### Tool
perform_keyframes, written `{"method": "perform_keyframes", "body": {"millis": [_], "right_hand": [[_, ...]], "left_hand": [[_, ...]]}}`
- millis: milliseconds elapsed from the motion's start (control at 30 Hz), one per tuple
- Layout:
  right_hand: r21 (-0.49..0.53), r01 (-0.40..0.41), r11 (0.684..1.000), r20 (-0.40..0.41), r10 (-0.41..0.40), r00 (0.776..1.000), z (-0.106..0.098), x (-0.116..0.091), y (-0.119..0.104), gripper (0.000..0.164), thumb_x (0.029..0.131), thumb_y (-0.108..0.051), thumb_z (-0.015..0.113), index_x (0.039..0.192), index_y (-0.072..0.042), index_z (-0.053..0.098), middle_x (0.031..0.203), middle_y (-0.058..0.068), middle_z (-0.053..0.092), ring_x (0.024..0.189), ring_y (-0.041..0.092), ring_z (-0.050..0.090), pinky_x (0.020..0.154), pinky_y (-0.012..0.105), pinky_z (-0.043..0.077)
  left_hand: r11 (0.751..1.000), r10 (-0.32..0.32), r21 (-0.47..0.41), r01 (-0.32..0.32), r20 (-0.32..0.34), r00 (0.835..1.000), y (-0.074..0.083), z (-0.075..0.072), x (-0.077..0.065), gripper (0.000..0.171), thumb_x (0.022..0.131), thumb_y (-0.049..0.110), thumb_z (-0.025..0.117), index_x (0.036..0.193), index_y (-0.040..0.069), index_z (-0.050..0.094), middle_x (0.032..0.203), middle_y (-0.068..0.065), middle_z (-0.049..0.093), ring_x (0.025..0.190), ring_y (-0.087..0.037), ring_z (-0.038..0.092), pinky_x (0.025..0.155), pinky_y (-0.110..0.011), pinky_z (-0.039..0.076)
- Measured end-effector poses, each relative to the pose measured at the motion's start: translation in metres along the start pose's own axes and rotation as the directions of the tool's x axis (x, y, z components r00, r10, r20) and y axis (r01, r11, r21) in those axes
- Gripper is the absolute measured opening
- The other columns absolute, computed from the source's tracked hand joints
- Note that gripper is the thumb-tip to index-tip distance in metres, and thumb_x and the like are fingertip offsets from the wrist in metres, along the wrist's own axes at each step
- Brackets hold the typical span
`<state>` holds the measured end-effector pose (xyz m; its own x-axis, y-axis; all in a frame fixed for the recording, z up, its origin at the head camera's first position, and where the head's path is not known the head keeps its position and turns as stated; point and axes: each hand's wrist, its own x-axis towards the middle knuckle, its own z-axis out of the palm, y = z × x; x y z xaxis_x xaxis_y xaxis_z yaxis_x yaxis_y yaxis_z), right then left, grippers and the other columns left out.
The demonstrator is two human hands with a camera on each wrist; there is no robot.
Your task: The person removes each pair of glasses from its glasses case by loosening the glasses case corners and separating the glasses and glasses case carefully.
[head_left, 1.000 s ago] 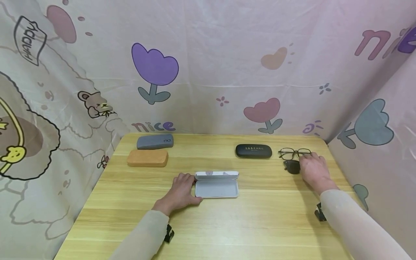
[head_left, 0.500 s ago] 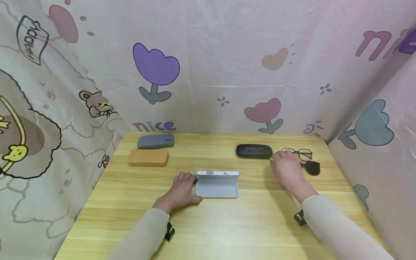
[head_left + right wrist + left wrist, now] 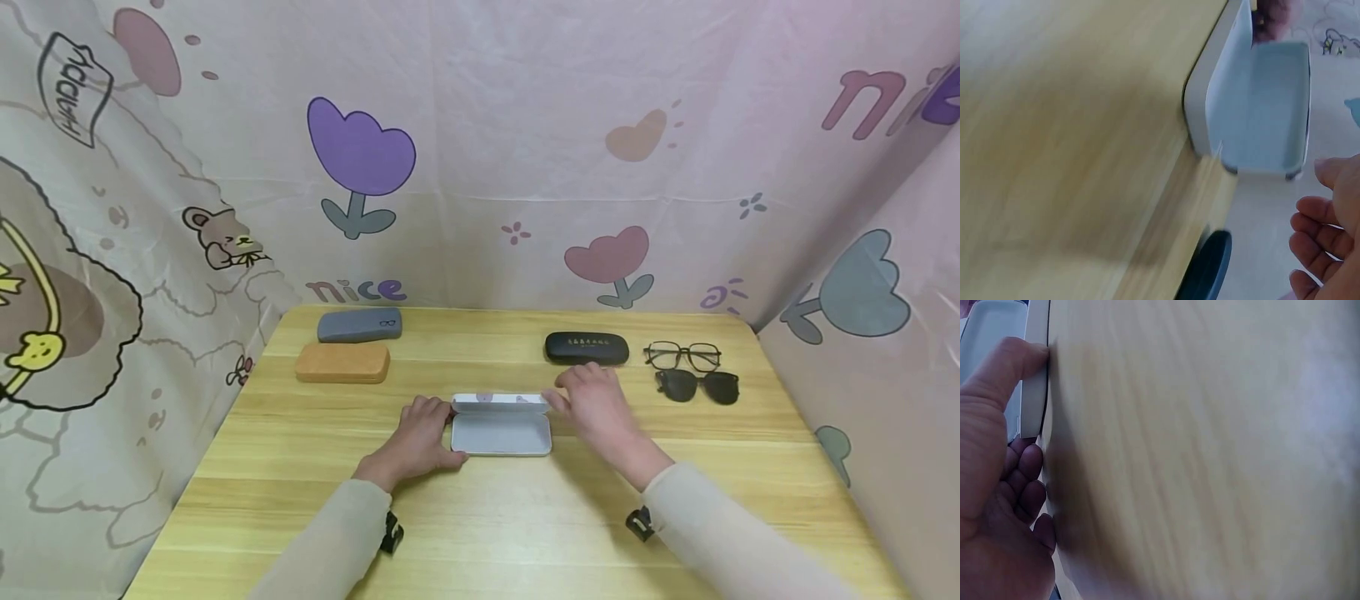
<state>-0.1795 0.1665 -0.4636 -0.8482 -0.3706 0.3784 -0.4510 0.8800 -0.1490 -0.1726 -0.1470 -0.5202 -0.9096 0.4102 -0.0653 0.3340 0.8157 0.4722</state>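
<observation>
Pinched at its left end by the left hand, the open white rectangular glasses case sat on the yellow wood-grain table, and there hovered the right hand, relaxed, holding nothing, just beside the raised lid

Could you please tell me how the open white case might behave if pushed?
The open white case would probably slide rather than roll, as it lies flat. Its raised lid might swing; its straight, crisp edges suggest stiffness.
</observation>
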Motion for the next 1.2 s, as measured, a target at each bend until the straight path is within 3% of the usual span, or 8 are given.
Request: {"method": "perform_keyframes", "body": {"millis": [233,600,900,1200], "right_hand": [[-0.009,-0.017,1.000,0.022,0.017,1.000,0.007,0.000,-0.021,0.032,0.097,-0.041,0.075,0.092,-0.010,0.072,0.093,0.003,0.073,0.089,0.024,0.062,0.082,0.044,0.046],[-0.054,-0.022,0.998,-0.027,0.021,0.999,0.013,-0.002,-0.028,0.035,0.092,-0.042,0.080,0.080,-0.013,0.066,0.077,-0.001,0.064,0.077,0.021,0.056,0.077,0.042,0.045],[-0.070,0.001,0.998,-0.094,-0.007,0.996,0.013,-0.006,-0.030,0.038,0.089,-0.043,0.083,0.078,-0.012,0.064,0.074,0.001,0.062,0.073,0.023,0.055,0.074,0.042,0.043],[-0.045,0.007,0.999,-0.085,-0.011,0.996,0.015,-0.010,-0.031,0.036,0.090,-0.040,0.083,0.079,-0.012,0.063,0.076,0.000,0.062,0.074,0.021,0.054,0.076,0.041,0.043]], "left_hand": [[1.000,-0.004,-0.010,0.004,-0.005,1.000,0.000,0.002,0.001,0.067,0.078,0.045,0.089,0.126,0.005,0.063,0.120,-0.004,0.063,0.118,-0.029,0.047,0.102,-0.047,0.035],[1.000,0.005,0.007,-0.005,-0.006,1.000,0.000,0.000,0.001,0.068,0.078,0.046,0.089,0.125,0.004,0.062,0.119,-0.005,0.063,0.116,-0.029,0.047,0.101,-0.046,0.036],[0.999,0.011,0.036,-0.011,-0.005,1.000,0.000,0.000,0.002,0.074,0.077,0.047,0.088,0.129,0.001,0.061,0.122,-0.008,0.064,0.118,-0.031,0.048,0.100,-0.045,0.036],[1.000,0.010,0.028,-0.009,-0.008,1.000,0.000,0.001,0.002,0.072,0.077,0.047,0.089,0.127,0.003,0.062,0.121,-0.007,0.064,0.115,-0.029,0.048,0.098,-0.045,0.036]]}}
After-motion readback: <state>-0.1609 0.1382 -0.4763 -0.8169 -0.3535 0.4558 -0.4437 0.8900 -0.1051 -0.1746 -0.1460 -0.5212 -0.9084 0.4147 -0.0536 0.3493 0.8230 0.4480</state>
